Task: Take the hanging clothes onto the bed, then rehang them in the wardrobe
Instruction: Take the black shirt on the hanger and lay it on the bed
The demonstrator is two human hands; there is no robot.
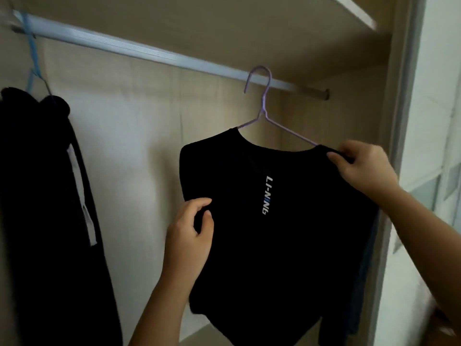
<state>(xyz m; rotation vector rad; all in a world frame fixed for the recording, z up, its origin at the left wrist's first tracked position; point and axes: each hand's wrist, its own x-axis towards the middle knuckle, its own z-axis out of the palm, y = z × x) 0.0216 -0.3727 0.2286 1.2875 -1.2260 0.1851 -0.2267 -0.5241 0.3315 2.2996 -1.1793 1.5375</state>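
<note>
A black T-shirt (282,245) with a vertical white logo hangs on a purple wire hanger (263,106). The hanger's hook sits at the silver wardrobe rail (139,49), near the rail's right end. My left hand (190,236) pinches the shirt's left side below the sleeve. My right hand (361,163) grips the shirt's right shoulder over the hanger's arm. At the far left a dark garment with a white stripe (50,208) hangs from a blue hanger (33,68) on the same rail.
The wardrobe's pale wooden back panel (139,151) fills the gap between the two garments. A shelf (354,11) runs above the rail. The wardrobe's right side frame (399,121) stands just beyond my right hand, with a bright window area behind it.
</note>
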